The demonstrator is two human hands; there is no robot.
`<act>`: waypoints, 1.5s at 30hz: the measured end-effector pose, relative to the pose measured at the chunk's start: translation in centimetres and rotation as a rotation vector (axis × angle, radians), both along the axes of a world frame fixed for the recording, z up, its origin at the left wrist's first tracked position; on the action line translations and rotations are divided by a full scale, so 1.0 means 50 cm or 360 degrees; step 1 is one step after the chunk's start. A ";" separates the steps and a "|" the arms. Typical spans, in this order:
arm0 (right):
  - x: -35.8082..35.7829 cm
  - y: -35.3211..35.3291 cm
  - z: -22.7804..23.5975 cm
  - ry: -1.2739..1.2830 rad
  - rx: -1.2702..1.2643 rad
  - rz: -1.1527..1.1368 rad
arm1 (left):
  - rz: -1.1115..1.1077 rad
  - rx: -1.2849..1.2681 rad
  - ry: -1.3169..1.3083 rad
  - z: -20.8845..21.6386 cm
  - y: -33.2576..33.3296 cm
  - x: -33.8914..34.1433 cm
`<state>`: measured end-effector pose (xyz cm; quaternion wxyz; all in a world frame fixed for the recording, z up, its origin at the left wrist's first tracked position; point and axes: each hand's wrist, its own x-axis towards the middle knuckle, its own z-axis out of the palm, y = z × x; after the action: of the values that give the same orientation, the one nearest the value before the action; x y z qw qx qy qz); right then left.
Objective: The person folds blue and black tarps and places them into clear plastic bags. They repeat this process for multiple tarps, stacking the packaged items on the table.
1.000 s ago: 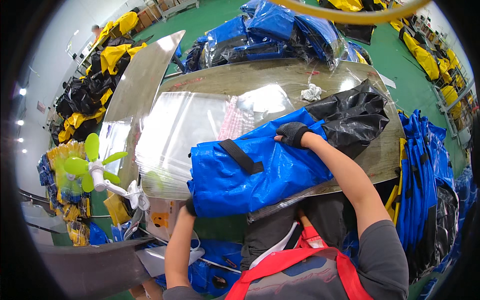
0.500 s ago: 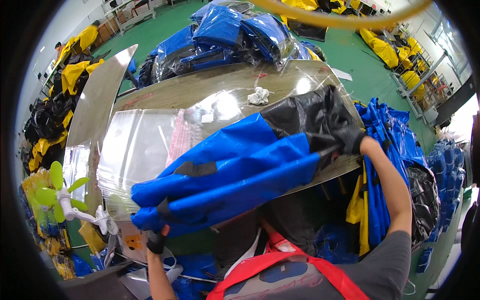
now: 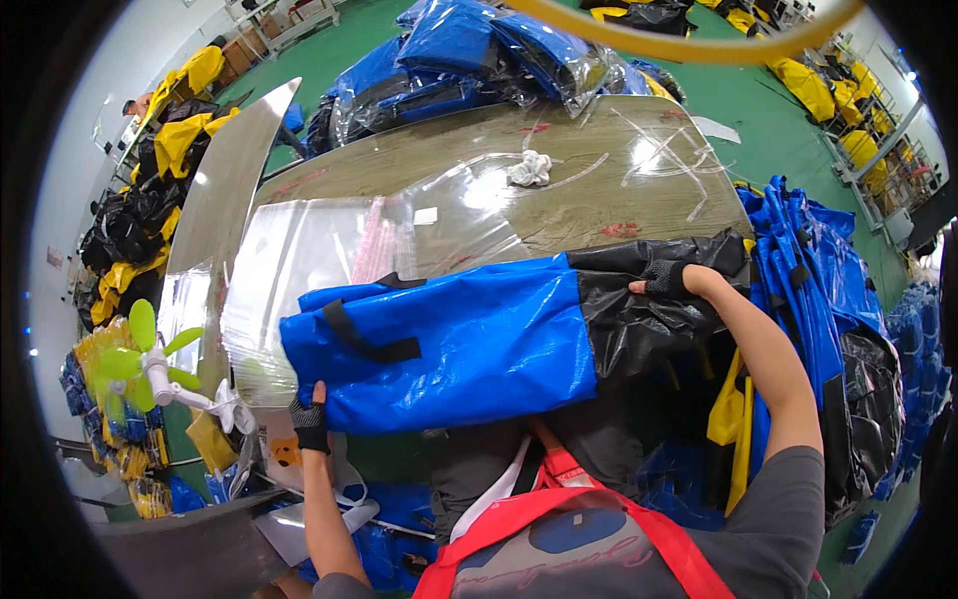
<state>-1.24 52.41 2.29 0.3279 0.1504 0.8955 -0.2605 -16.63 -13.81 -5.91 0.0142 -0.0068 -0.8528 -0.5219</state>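
Observation:
A long bag of shiny blue sheeting with a black end section lies across the near edge of the table, its near side overhanging my lap. Black webbing straps show on its left part. My left hand, in a black fingerless glove, grips the near left corner, thumb on top and fingers hidden beneath. On the black section rests my right hand, gloved the same way; it looks closed on the material, though black on black hides most of its fingers.
Clear plastic sleeves lie on the wood-patterned table, with a crumpled white wad beyond. Wrapped blue bags are heaped past the far edge. Blue bags hang at the right. A green-bladed fan stands at the left.
The bag has swung from slanting to nearly level and lies flatter. My right hand has come nearer and left, off the bag's far end; my left hand is slightly higher.

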 end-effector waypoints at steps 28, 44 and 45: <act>-0.021 -0.012 -0.003 0.0303 0.0649 0.0046 | -0.0726 -0.1670 0.0770 0.020 0.344 -0.154; 0.058 -0.062 0.099 0.1324 0.0473 0.0292 | -0.1364 -0.1030 0.0797 0.037 0.883 0.169; 0.103 -0.028 0.088 0.1214 0.0743 0.0152 | -0.1372 -0.1015 0.0861 0.052 0.899 0.175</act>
<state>3.93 51.03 6.68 -0.0567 0.0721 0.9931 -0.0728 -7.90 31.12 -3.31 0.0151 -0.4886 -0.8539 -0.1787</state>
